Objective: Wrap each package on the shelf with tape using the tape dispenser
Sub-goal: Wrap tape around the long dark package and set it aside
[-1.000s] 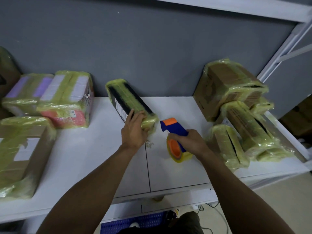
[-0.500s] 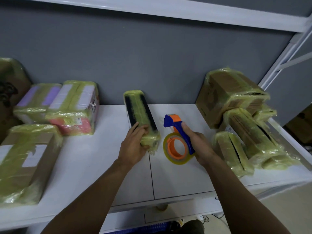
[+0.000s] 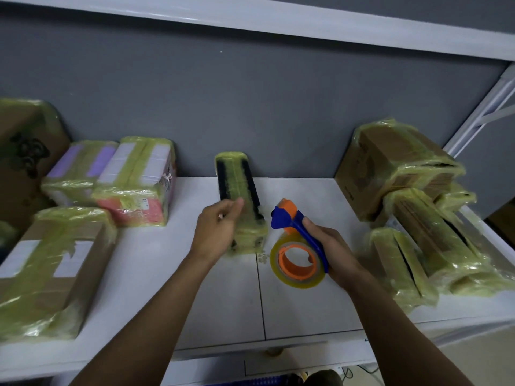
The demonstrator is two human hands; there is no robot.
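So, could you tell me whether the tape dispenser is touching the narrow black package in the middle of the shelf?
Apart. The head view shows a strip of white shelf between the tape dispenser and the narrow black package.

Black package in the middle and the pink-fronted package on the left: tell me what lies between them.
In the head view, only bare white shelf lies between the black package and the pink-fronted package.
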